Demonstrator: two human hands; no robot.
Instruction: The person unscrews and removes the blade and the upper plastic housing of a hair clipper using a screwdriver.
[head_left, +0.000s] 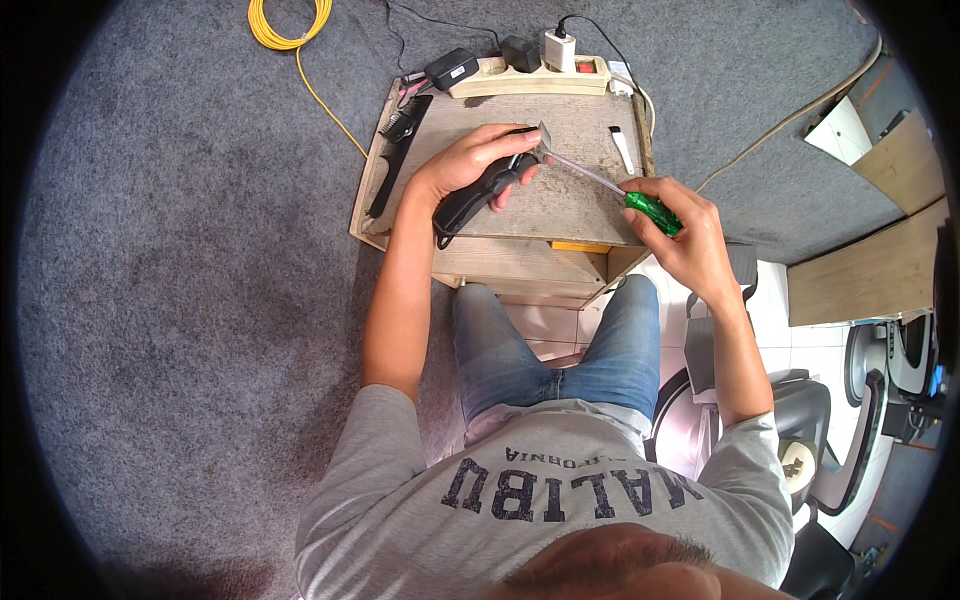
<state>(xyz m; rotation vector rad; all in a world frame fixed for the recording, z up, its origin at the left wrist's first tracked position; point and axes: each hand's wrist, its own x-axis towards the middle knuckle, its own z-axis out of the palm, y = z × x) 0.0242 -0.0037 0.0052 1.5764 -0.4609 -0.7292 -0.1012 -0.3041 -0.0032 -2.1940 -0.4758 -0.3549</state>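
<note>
My left hand is wrapped round a black hair clipper, its metal blade head pointing away from me to the right. In my right hand is a screwdriver with a green handle. The screwdriver's thin shaft runs leftward, its tip at the clipper's blade head; whether it sits in a screw is too small to tell. Both hands are above a small wooden table. A small brush with a black tip and white handle lies near the table's right edge.
Along the table's far edge sits a cream power strip with a black adapter and a white charger. A black comb lies at the left edge. Coiled yellow cable hangs at the far left. Chairs stand at right.
</note>
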